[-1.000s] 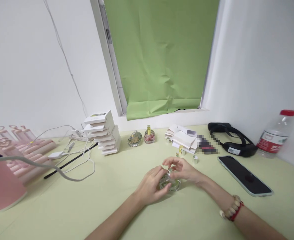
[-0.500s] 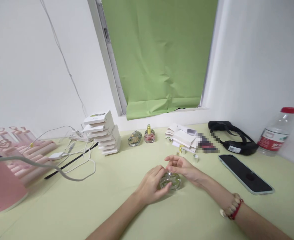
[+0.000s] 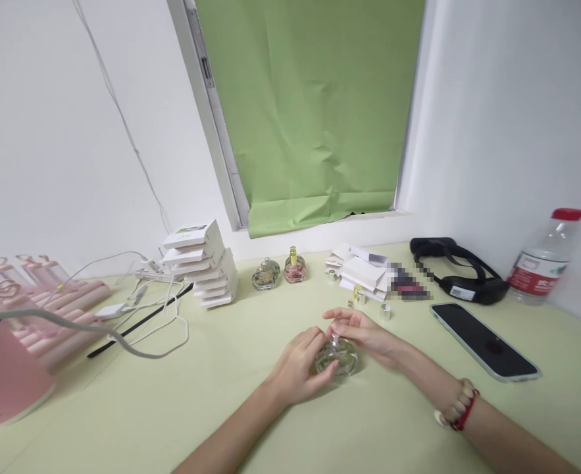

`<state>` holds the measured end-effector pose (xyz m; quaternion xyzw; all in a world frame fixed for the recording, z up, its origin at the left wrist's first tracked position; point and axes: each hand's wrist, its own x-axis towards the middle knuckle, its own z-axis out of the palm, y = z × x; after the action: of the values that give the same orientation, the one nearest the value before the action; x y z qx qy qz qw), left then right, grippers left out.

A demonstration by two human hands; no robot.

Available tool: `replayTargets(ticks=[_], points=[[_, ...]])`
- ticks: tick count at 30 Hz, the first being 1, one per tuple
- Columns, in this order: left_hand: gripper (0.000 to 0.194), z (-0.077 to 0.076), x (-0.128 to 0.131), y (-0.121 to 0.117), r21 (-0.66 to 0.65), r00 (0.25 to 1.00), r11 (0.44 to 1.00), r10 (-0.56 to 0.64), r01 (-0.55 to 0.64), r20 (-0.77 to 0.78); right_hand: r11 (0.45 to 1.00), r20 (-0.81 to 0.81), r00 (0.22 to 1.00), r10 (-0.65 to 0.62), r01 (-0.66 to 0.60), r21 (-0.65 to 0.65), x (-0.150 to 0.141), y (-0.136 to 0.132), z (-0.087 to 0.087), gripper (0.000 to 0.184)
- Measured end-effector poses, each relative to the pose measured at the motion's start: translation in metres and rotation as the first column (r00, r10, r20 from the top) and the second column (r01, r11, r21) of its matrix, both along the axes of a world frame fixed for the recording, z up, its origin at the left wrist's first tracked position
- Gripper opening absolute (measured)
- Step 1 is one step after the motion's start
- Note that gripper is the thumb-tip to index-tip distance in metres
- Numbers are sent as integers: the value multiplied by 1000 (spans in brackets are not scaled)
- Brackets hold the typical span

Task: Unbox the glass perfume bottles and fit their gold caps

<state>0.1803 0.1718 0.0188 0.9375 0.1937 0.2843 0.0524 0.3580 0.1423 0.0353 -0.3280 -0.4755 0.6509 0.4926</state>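
A clear glass perfume bottle [image 3: 342, 364] with a silver neck stands upright on the table, pale green liquid showing in it. From the left side my left hand [image 3: 297, 367] grips it, with the thumb across its front and the other fingers behind. At the top of the neck my right hand [image 3: 364, 334] has thumb and index finger pinched together. What sits between those fingertips is too small to make out. Just beyond the right hand lie a loose silver cap [image 3: 385, 312] and a few small gold and silver pieces [image 3: 359, 297].
Two groups of perfume bottles, greenish [image 3: 265, 275] and pink [image 3: 295, 270], stand near the wall. White boxes [image 3: 216, 266] are stacked at left, beside cables and pink tubes [image 3: 68, 306]. Flattened cartons [image 3: 364, 273], a phone [image 3: 485, 342], a black headset [image 3: 468, 283] and a water bottle [image 3: 539, 263] occupy the right.
The right hand's thumb and fingertips have shifted slightly up and left at the neck, leaving more of the silver collar visible. My left hand keeps its grip on the bottle.
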Motion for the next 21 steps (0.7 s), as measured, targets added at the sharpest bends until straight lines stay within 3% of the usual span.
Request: replayTargets(ticks=[11, 17, 19, 20, 21], points=[[17, 0, 0, 0, -4, 1000, 1000, 6, -6, -18, 999, 27, 999, -37, 37, -12, -1, 1, -1, 34], [17, 0, 0, 0, -28, 1000, 1000, -10, 9, -12, 997, 184, 982, -41, 29, 67, 2, 1, 3, 32], [17, 1, 0, -1, -26, 1000, 1000, -10, 10, -10, 971, 394, 898, -194, 119, 207, 6, 1, 6, 30], [17, 2, 0, -1, -25, 1000, 1000, -8, 8, -11, 929, 519, 786, -335, 186, 319, 9, 2, 6, 29], [17, 2, 0, -1, -24, 1000, 1000, -6, 6, -11, 863, 620, 614, -488, 235, 446, 11, 2, 6, 27]])
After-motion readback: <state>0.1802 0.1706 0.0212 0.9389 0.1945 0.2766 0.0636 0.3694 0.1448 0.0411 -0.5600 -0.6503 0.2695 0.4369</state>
